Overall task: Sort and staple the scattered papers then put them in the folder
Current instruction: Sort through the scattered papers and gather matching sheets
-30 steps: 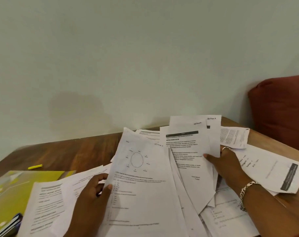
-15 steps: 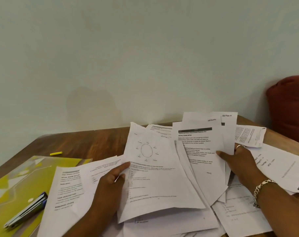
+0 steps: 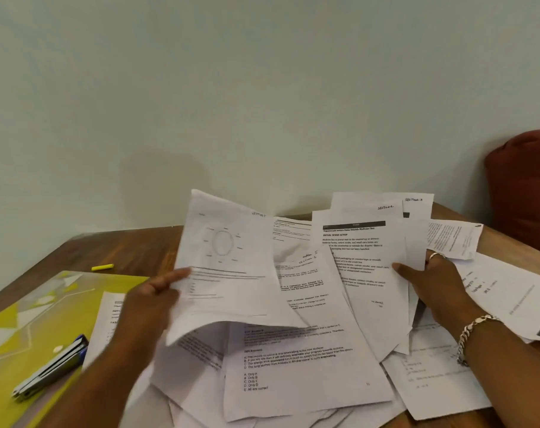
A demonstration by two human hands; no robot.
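Observation:
Printed white papers (image 3: 305, 366) lie scattered and overlapping across a wooden table (image 3: 117, 248). My left hand (image 3: 153, 299) pinches the left edge of a sheet with a circle diagram (image 3: 228, 273) and holds it lifted above the pile, its lower edge curling. My right hand (image 3: 432, 285) grips a fanned bunch of sheets, the front one headed by a black bar (image 3: 364, 267). A yellow-green folder (image 3: 31, 319) lies at the left with a blue and silver stapler (image 3: 51, 370) on it.
A small yellow highlighter cap (image 3: 102, 267) lies on the wood behind the folder. A dark red cushion (image 3: 525, 193) stands at the right edge. The pale wall runs right behind the table. More sheets (image 3: 506, 291) spread toward the right corner.
My left hand has raised the circle-diagram sheet up off the pile, uncovering a page of questions under it. My right hand keeps its hold on the bunch. The view has shifted left.

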